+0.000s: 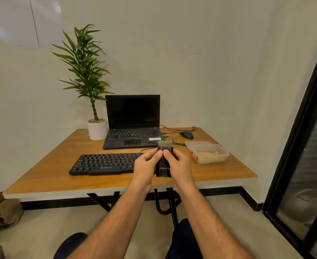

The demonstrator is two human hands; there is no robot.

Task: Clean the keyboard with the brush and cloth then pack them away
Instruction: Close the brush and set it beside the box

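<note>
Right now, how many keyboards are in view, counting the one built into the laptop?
2. The separate black keyboard lies at the front of the table, partly hidden behind the left hand. The other is built into the open laptop behind it, beside the potted plant.

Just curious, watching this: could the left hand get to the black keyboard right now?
Probably not at once: the left hand is busy holding the brush together with the right hand. The keyboard lies just beneath and left of it, with nothing between.

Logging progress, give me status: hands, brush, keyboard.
Left hand and right hand both grip brush, bristles up. Keyboard untouched. Nothing in the way.
</note>
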